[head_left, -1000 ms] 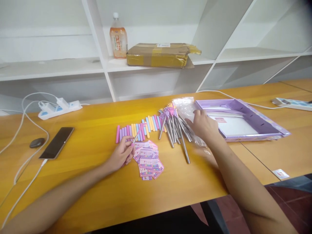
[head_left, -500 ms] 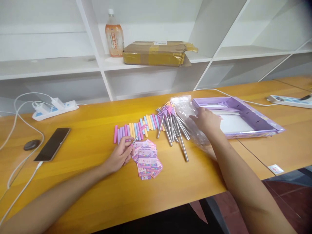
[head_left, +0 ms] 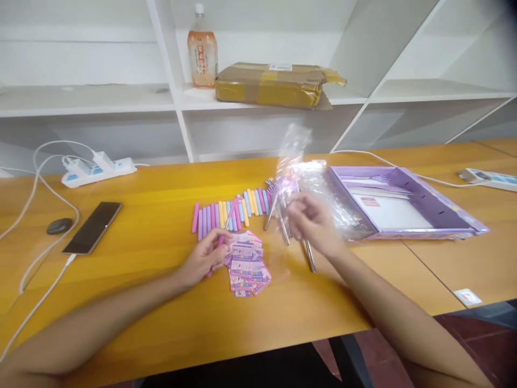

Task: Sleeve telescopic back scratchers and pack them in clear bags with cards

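Note:
My left hand (head_left: 205,255) is closed round a pink back scratcher (head_left: 233,207) with a short metal rod, its head pointing up and away. Pinched in my right hand (head_left: 313,220) is a clear plastic bag (head_left: 295,144), blurred and raised over the pile of back scratchers (head_left: 273,210). The bag and hand hide much of that pile. Just right of my left hand lies a spread stack of pink and purple cards (head_left: 247,265). Behind it runs a row of pink, purple, yellow and blue sticks (head_left: 221,214).
More clear plastic bags (head_left: 337,202) lie beside a purple open box (head_left: 428,196) on the right. At left are a phone (head_left: 92,227), a dark mouse-like object (head_left: 59,226), cables and a power strip (head_left: 99,171). A bottle (head_left: 202,56) and taped carton (head_left: 270,86) stand on the shelf.
My right hand has moved left from the bags by the box, lifting one clear bag over the back scratchers. My left hand keeps the pink back scratcher, now tilted more upright.

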### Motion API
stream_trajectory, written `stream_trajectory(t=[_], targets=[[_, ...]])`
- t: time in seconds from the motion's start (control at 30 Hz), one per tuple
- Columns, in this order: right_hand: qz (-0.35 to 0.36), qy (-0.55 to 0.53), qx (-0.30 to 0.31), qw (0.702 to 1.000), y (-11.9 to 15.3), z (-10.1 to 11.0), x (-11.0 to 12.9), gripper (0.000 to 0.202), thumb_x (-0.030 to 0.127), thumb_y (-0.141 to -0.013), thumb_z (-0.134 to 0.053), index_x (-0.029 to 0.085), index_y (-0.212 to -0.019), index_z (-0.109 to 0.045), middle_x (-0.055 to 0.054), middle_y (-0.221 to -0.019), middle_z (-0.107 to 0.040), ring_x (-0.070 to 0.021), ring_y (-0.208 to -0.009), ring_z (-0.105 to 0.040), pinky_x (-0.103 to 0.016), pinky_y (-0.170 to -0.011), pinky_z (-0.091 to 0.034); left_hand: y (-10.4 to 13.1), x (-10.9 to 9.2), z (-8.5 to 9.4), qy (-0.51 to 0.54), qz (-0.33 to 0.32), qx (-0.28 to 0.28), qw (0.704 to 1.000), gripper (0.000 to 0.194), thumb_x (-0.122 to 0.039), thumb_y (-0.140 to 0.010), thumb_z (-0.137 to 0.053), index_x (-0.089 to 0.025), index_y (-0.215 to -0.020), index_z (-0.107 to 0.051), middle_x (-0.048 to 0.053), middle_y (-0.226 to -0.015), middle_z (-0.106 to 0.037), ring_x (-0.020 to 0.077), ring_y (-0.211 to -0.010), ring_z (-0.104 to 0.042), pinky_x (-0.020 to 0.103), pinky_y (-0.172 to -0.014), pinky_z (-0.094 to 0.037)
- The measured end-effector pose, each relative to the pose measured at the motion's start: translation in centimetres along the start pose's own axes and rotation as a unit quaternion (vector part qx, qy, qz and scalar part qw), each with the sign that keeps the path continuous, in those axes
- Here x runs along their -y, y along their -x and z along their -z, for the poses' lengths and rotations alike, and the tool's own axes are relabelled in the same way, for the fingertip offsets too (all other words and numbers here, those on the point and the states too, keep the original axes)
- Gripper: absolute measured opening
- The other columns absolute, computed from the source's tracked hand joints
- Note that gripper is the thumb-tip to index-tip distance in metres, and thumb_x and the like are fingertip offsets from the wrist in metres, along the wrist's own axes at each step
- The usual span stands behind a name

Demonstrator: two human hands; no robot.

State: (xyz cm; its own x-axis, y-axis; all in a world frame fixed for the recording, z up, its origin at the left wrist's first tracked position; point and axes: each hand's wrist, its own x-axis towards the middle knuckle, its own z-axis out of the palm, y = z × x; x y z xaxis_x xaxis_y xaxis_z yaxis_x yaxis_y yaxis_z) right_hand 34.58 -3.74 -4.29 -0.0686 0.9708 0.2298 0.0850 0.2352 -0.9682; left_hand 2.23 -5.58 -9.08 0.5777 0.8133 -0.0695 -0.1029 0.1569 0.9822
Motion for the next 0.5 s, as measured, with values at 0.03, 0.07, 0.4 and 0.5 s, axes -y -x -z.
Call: stream_trajectory(t=[0.03,0.07,0.4,0.5], targets=[[-0.027,-0.04,0.079,0.996,1.2,-1.9,-0.2,0.039,0.056,-0.104,-0.074,0.025,-0.119,-0.054,0.005,-0.082,-0.067,-0.0073,-0.044,-0.055,-0.02,-0.037,-0.04,0.4,0.0,-0.4,0.012,0.007,0.013,1.0,0.04,-0.056,-0.106,-0.072,-0.026,-0.129,-0.058,-0.001,-0.099,-0.054,0.0047,-0.054,-0.037,0.02,-0.045,-0.027],[-0.049,-0.076,0.146,0.985,2.3,-3.6,-0.3,0.039,0.054,-0.105,-0.074,0.025,-0.122,-0.053,0.004,-0.088,-0.069,-0.0077,-0.045,-0.06,-0.02,-0.037,-0.043,0.7,0.0,-0.9,0.017,0.009,0.028,0.999,0.043,-0.055,-0.104,-0.075,-0.027,-0.132,-0.059,-0.001,-0.099,-0.055,0.0056,-0.056,-0.039,0.021,-0.047,-0.031],[-0.143,-0.219,0.253,0.932,4.7,-6.8,-1.3,0.036,0.053,-0.112,-0.064,0.026,-0.124,-0.043,0.005,-0.089,-0.068,-0.0125,-0.052,-0.073,-0.019,-0.039,-0.057,1.5,0.3,-1.7,-0.249,-0.034,0.041,0.967,0.03,-0.049,-0.103,-0.071,-0.02,-0.097,-0.077,0.005,-0.091,-0.067,0.0205,-0.083,-0.059,0.035,-0.08,-0.05],[-0.157,-0.236,0.223,0.933,4.2,-7.0,-1.8,0.04,0.052,-0.109,-0.07,0.027,-0.118,-0.039,0.006,-0.092,-0.069,-0.0122,-0.05,-0.072,-0.018,-0.035,-0.053,1.5,0.3,-1.5,-0.253,-0.047,0.049,0.965,0.03,-0.049,-0.104,-0.071,-0.02,-0.099,-0.078,0.006,-0.094,-0.069,0.0205,-0.083,-0.06,0.034,-0.078,-0.05]])
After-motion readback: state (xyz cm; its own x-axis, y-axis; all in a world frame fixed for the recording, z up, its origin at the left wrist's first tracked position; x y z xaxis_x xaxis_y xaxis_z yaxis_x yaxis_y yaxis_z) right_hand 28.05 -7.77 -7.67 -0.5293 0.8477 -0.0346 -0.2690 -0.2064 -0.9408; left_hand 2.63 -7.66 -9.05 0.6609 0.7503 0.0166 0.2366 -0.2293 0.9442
